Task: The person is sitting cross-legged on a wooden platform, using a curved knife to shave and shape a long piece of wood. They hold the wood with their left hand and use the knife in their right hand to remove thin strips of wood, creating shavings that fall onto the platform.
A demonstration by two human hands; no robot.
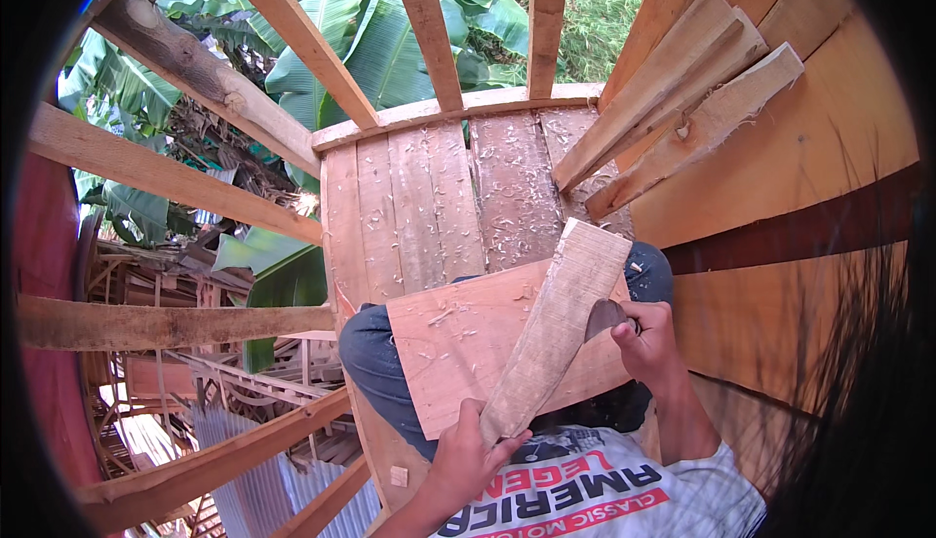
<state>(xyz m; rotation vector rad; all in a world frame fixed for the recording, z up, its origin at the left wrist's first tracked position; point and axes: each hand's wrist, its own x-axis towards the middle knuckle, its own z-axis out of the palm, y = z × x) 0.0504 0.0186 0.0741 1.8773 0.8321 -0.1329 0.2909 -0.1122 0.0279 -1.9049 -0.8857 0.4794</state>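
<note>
A rough, pale wooden block slants across a flat wooden board that lies over my lap. Its lower end is in my left hand, with the fingers wrapped around it near my shirt. On the other side, my right hand is closed on a short tool with a dark, rounded blade. That blade is against or very near the block's right edge. The tool's handle is hidden in my fist, so its exact kind is unclear. A few shavings lie on the board.
Wood shavings are scattered over the plank floor ahead of me. Several rough wood pieces lean against the plywood wall at right. Spaced wooden bars enclose the left and far sides, with banana leaves beyond.
</note>
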